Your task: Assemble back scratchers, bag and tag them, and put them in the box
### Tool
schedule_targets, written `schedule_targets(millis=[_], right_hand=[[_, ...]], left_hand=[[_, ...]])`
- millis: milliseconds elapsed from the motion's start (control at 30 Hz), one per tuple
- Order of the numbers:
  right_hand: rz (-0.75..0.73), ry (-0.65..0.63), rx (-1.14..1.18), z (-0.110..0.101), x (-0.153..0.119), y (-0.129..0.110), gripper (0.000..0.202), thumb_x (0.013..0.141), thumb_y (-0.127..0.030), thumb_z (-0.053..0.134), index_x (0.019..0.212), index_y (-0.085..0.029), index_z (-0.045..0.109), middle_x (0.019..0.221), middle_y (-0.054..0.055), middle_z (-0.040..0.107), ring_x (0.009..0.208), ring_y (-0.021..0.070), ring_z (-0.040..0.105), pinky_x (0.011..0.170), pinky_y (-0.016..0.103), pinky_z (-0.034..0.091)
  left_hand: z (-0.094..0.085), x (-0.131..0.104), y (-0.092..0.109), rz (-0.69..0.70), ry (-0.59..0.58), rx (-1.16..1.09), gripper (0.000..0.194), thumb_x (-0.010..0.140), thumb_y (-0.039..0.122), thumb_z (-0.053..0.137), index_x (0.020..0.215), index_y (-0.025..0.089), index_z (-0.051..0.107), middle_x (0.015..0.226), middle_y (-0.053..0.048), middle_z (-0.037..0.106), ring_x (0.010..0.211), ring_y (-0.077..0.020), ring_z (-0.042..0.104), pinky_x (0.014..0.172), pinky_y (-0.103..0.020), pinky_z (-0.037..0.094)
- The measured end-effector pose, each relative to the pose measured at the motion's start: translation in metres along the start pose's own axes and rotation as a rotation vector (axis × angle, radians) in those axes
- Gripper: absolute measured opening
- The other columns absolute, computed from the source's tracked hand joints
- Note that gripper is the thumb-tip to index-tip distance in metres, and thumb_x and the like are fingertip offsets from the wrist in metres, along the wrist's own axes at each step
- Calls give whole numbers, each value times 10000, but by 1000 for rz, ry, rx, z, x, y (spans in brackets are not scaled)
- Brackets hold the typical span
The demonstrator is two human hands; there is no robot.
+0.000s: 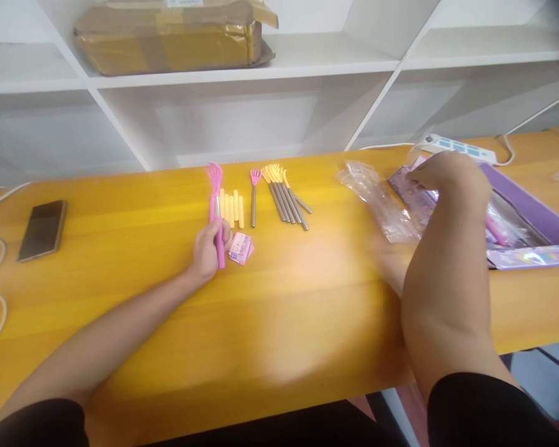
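My left hand (208, 250) is closed around a pink back scratcher (220, 245), its clawed head pointing away from me. Just beyond that hand lie several pale yellow tubes (235, 208), and small pink cards (241, 248) rest right beside it. Another scratcher with a pink head and metal rod (253, 205) lies further right, next to several yellow-headed ones (286, 198). Over at the right, my right hand (426, 174) is at the purple box (524, 257) and its printed packaging; its fingers are mostly hidden behind the wrist. Clear plastic wrap (377, 198) lies left of it.
A dark phone (42, 230) lies at the far left near white cables. White shelving (242, 115) stands along the table's back edge, with a taped brown parcel (172, 37) on it. Behind the box is a power strip (461, 148) with a white cord.
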State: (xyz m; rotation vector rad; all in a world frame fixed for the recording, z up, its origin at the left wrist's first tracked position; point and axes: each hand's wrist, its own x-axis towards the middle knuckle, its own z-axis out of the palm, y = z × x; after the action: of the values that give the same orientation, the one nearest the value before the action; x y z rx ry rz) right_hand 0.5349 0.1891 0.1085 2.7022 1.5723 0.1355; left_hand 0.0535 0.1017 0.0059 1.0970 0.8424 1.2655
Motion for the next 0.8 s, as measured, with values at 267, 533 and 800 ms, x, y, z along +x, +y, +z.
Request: schedule_targets(millis=[267,533,800], right_hand=[[-199,129,706,-72,-79,-64,392,1092,-372,637,1140,-47,852,762,114,723,566,18,377,606,361,335],[-603,115,1087,-69,-138,-139,397,1045,-118,637,1425,-67,743,690,-25,572,544,53,456,581,271,415],[-1286,288,647,1,-224,-216,307,1117,-225,545,1379,-170,695,1085,85,725,832,168,639,650,282,450]], left_hand=[[-2,-2,-10,-27,-31,-26,534,958,670,728,772,199,560,635,41,478,506,-93,446,479,-230,376],[3,-3,-3,-87,-115,40,523,913,635,823,1112,174,678,651,39,635,413,-84,514,404,-219,355],[-4,-3,-12,-35,-253,137,308,936,286,802,1203,244,654,613,62,701,374,-108,539,407,-217,387]])
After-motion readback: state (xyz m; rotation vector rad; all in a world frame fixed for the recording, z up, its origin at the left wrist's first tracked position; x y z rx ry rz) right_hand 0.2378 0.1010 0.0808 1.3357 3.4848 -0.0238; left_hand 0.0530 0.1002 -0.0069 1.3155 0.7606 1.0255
